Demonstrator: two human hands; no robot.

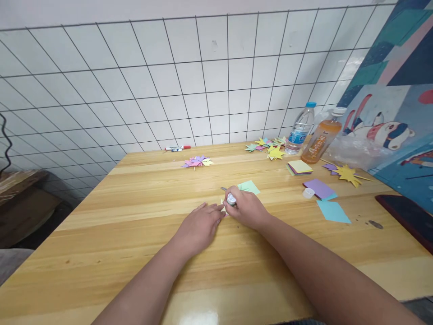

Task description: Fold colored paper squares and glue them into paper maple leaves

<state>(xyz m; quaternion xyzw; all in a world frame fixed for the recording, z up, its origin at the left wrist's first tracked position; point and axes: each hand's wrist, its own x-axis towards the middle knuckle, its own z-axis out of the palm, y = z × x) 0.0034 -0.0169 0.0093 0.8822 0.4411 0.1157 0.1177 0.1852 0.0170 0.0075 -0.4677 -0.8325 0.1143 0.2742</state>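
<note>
My right hand [248, 208] is wrapped round a glue stick [231, 199], whose white round end faces up. It is held low over a small pale piece of paper [223, 208], mostly hidden by my fingers. My left hand [202, 225] lies flat on the wooden table [135, 234], its fingertips at the edge of that paper. Just behind my right hand is a light green paper sheet [250, 186]. A thin dark tip [223, 188] sticks out beyond the knuckles; what it belongs to is hidden.
At the back are a paper-star cluster [197, 161], markers [177, 148] and more paper stars [274, 152]. A water bottle [299, 131] and orange drink bottle [321, 140] stand at right, near a paper stack [299, 167], white cap [308, 193], blue sheet [333, 211] and dark phone-like slab [406, 219].
</note>
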